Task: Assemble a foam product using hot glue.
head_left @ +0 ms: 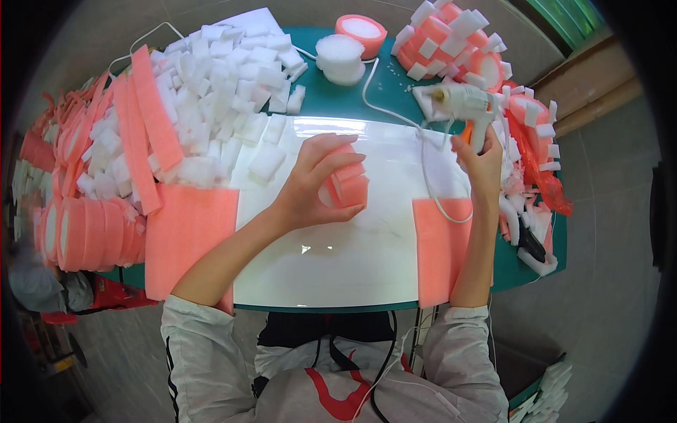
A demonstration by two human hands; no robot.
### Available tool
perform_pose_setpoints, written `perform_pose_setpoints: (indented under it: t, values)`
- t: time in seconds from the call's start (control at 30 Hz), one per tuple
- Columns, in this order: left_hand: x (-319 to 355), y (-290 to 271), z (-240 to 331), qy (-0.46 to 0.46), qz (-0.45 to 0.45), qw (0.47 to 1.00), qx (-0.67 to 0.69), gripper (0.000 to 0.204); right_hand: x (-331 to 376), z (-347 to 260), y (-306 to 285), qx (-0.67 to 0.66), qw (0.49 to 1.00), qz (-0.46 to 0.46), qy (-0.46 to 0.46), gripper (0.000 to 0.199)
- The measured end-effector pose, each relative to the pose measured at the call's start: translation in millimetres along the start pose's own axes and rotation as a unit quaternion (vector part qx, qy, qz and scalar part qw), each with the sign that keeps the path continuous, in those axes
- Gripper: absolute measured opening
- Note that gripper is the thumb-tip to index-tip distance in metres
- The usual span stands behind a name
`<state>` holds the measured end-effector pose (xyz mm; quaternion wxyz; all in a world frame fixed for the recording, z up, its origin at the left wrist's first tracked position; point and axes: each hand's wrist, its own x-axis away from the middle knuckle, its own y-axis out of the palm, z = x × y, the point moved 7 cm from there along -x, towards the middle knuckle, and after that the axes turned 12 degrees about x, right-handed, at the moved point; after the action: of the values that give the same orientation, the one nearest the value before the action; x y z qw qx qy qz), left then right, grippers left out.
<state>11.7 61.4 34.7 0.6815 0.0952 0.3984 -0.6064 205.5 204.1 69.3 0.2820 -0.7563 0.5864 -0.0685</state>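
My left hand (310, 180) grips a pink foam roll (350, 185) over the middle of the white board (331, 261). Its fingers wrap the far side and the thumb presses the near edge; part of the roll is hidden by the hand. On the right, my right hand (482, 161) is closed around the handle of a white hot glue gun (465, 104), whose nozzle points left. An orange trigger shows by the fingers. The gun's white cord (426, 166) loops down beside the right wrist. Roll and gun are apart.
White foam blocks (218, 88) heap at the far left, with pink foam strips (137, 134) across them. Pink-wrapped discs (88, 233) stand in a row at left. Finished-looking block-studded pink pieces (451, 42) sit far right. Pink sheets (190, 240) flank the board. A black-handled tool (530, 243) lies right.
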Motion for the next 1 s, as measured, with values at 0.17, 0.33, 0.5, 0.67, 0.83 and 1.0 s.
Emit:
perform_pose_setpoints:
  t: [0.17, 0.33, 0.5, 0.67, 0.83, 1.0]
  values:
    - [2, 0, 1, 0.008, 0.005, 1.0, -0.008, 0.061, 10, -18, 2, 0.008, 0.995, -0.007, -0.101, 0.048]
    - [0, -1, 0, 0.002, 0.015, 1.0, 0.015, 0.058, 18, -35, 5, 0.104, 0.968, 0.026, -0.228, 0.047]
    - [2, -2, -3, -0.004, 0.02, 1.0, 0.015, 0.058, 21, -36, 8, 0.209, 0.939, 0.061, -0.268, 0.05]
    - [2, -2, -2, -0.003, 0.027, 1.0, 0.013, 0.058, 24, -40, 12, 0.245, 0.926, 0.065, -0.281, 0.049]
    - [2, -2, -2, -0.004, 0.03, 0.999, 0.015, 0.058, 23, -37, 14, 0.258, 0.923, 0.066, -0.278, 0.049]
    - [2, -2, -2, -0.003, 0.032, 0.999, 0.015, 0.058, 23, -36, 15, 0.255, 0.925, 0.055, -0.278, 0.048]
